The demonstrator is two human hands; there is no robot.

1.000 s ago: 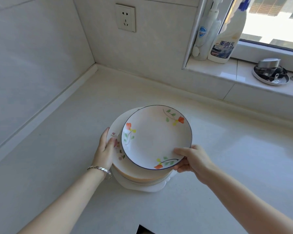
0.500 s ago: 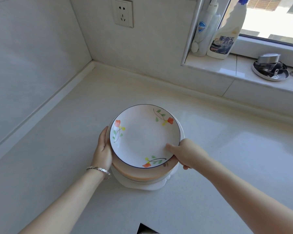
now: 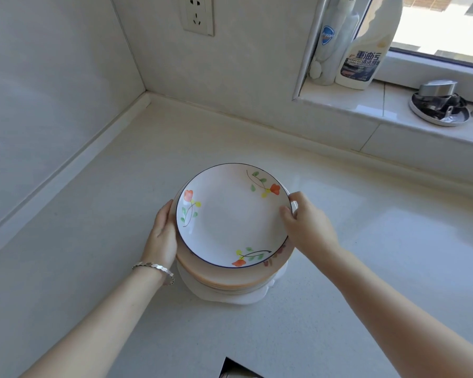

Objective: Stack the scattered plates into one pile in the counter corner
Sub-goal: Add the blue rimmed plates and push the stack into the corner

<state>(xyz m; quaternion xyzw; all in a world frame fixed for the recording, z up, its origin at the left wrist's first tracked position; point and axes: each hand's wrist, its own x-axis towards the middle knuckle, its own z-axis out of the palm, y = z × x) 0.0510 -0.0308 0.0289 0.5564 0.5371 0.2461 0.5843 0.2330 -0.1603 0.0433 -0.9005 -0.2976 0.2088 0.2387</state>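
left hand [image 3: 161, 233] flat against pile [image 3: 230, 276] | right hand [image 3: 306, 225] pinches plate [image 3: 231, 214] rim | centre plate gently, then push pile to corner [image 3: 146, 95]

Glossy glazed ceramic plate [image 3: 230, 216], smooth matt stone counter [image 3: 93, 214], shiny metal bracelet [image 3: 154, 268], plastic bottle [image 3: 366, 50]
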